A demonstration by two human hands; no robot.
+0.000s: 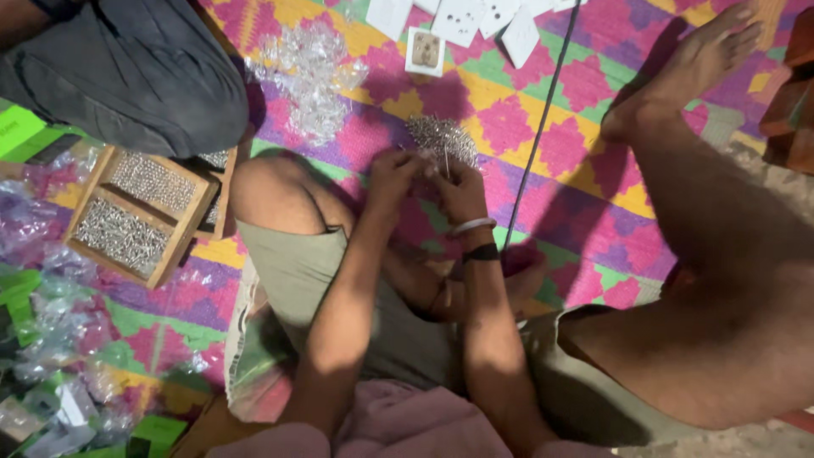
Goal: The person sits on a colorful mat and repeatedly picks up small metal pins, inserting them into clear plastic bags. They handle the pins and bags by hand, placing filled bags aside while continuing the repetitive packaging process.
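Observation:
I sit on a colourful patterned mat [543, 127] with my legs spread. My left hand [395, 172] and my right hand [459, 187] meet just in front of a heap of small silvery metal pieces [441, 136]. Both hands pinch small pieces from the heap; a thin metal pin [447, 161] stands up between the fingers of my right hand. What my left hand's fingertips hold is too small to tell. Two bands, one white and one black, circle my right wrist [476, 239].
A wooden tray [136, 212] of silvery pieces lies at the left, beside another person's dark-clothed knee [144, 76]. Clear plastic bags [309, 72] and white cards [462, 21] lie beyond the heap. A black cable [543, 119] crosses the mat. Plastic packets and green labels [51, 339] pile at the lower left.

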